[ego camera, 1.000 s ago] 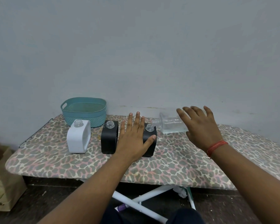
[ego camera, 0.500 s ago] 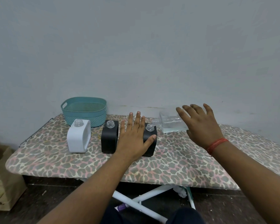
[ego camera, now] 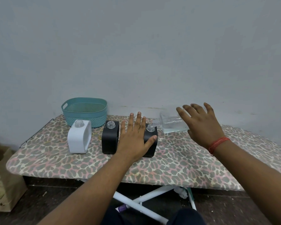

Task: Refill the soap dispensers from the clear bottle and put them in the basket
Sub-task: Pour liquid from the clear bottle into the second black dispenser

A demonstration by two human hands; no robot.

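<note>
Little changed: right hand (ego camera: 201, 127), fingers (ego camera: 185, 114) splayed, grip unclear, still tips bottle (ego camera: 170, 124) into the dispenser (ego camera: 152, 147) that left hand (ego camera: 133, 140), fingers (ego camera: 138, 120) straight, braces; pouring apparently continues.

Basket (ego camera: 84, 118): teal, woven-look pattern. White dispenser (ego camera: 79, 138). Black dispenser (ego camera: 109, 140), 2nd black dispenser (ego camera: 152, 149); all 3 necks clear. Bottle (ego camera: 170, 125): clear, with clear liquid. Board cover (ego camera: 185, 161): leopard print, grey spots on pink and cream. Board legs (ego camera: 128, 202): white. Wrist thread (ego camera: 218, 143): red. Wall (ego camera: 136, 54): pale grey-blue. Paper bag (ego camera: 2, 179): brown, greenish print.
</note>
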